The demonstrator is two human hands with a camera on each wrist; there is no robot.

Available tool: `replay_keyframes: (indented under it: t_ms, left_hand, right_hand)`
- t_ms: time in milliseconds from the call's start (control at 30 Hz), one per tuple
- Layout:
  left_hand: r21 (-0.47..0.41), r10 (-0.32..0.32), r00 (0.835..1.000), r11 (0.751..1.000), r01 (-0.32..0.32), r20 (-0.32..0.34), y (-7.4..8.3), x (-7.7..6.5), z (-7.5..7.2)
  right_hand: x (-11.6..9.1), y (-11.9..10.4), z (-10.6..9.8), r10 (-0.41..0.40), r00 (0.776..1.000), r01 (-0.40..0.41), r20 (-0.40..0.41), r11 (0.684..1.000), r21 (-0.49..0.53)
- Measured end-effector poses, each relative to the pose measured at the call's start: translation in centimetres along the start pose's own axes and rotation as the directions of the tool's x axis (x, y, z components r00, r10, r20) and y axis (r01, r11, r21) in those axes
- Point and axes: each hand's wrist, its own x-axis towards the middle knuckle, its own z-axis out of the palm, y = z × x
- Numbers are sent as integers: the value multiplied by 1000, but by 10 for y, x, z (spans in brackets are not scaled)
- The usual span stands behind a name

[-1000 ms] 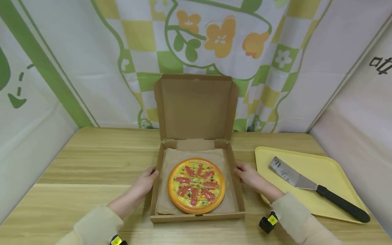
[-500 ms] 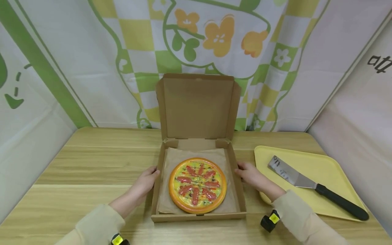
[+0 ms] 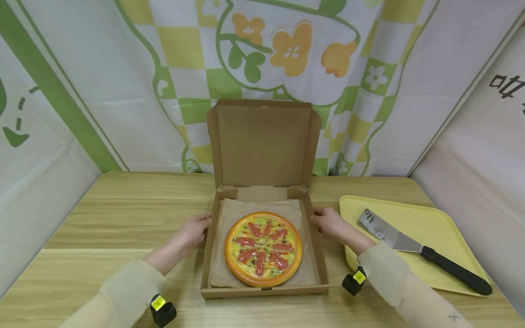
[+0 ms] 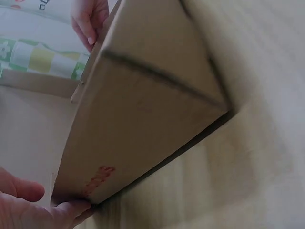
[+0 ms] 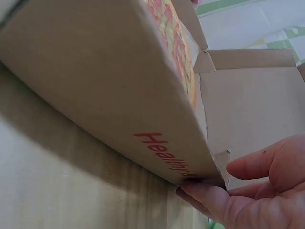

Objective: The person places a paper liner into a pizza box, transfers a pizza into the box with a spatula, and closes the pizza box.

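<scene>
An open cardboard pizza box stands on the table with its lid raised at the back. Brown paper lines it, and a whole pizza with red sausage-like toppings lies on the paper. My left hand is at the box's left wall; in the left wrist view its fingers touch the outer side, thumb apart from the cardboard. At the right wall is my right hand. Its fingers rest against the outside near red lettering, with the thumb held away from them.
On the right a yellow tray bears a metal spatula with a black handle, which reaches over the tray's front edge. A patterned curtain hangs behind the wooden table, close to the raised lid.
Both hands have shifted slightly away from me along the box's side walls, and the wrists have turned a little. The box, pizza, tray and spatula stay about where they were.
</scene>
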Motion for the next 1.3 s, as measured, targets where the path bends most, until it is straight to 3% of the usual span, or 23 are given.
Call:
replay_keyframes:
  t_ms: [33, 100, 233, 267, 367, 467, 500, 533, 633, 733, 767, 833, 867, 967, 1033, 1100, 1200, 1233, 1300]
  left_hand:
    - [7, 1, 1000, 1000, -1, 12, 0, 3, -2]
    - [1, 2, 1000, 1000, -2, 19, 0, 11, -6]
    - [-42, 27, 999, 999, -26, 22, -11, 36, -22]
    - [-80, 67, 997, 995, -63, 45, -19, 48, -30]
    - [-90, 81, 996, 993, -77, 46, -26, 65, -40]
    - [-61, 65, 998, 996, -64, 20, -24, 73, -41]
    - [-25, 33, 999, 999, -34, -8, -20, 72, -39]
    - [-32, 51, 999, 998, -51, 0, -16, 69, -37]
    - [-78, 95, 995, 993, -93, 27, -39, 105, -53]
    - [-118, 123, 991, 986, -115, 61, -72, 155, -78]
    - [-107, 114, 992, 989, -107, 62, -86, 179, -90]
    - [-94, 116, 990, 990, -108, 78, -97, 201, -101]
    - [-93, 125, 988, 989, -116, 93, -102, 210, -106]
    - [-122, 111, 989, 988, -98, 102, -105, 224, -114]
    - [-141, 99, 991, 986, -86, 91, -109, 238, -121]
    - [-154, 75, 995, 986, -64, 67, -119, 261, -131]
    - [-153, 73, 996, 986, -64, 59, -145, 310, -153]
    - [-151, 54, 998, 987, -47, 41, -148, 321, -157]
    - [-151, 53, 997, 988, -45, 50, -153, 339, -165]
  right_hand:
    - [4, 4, -1, -17, 1000, 17, 2, 1000, 6]
    - [29, 33, -5, -40, 999, 39, 14, 999, 36]
    - [85, 95, -10, -5, 999, 2, 33, 997, 81]
    - [102, 113, -11, 24, 999, -25, 22, 996, 81]
    - [123, 129, -13, 65, 998, -66, 14, 994, 84]
    - [132, 131, -13, 90, 996, -90, 4, 993, 81]
    - [135, 132, -13, 88, 996, -89, 8, 993, 72]
    - [137, 131, -13, 94, 996, -94, 3, 994, 63]
    - [143, 132, -14, 109, 994, -109, -21, 993, 34]
    - [146, 130, -18, 88, 996, -86, -28, 993, 80]
    - [146, 128, -20, 81, 996, -79, -27, 992, 95]
    - [143, 118, -22, 76, 997, -73, -27, 992, 106]
    - [142, 116, -23, 33, 999, -30, -25, 993, 112]
    - [135, 96, -26, 37, 998, -35, -57, 999, 40]
    - [134, 89, -29, -5, 998, 8, -62, 999, 48]
    - [133, 79, -30, 17, 996, -14, -93, 999, 32]
    - [136, 69, -31, -5, 992, 8, -125, 1000, 17]
    - [134, 63, -32, 13, 991, -15, -135, 1000, -19]
    - [139, 62, -34, -24, 988, 15, -156, 998, -57]
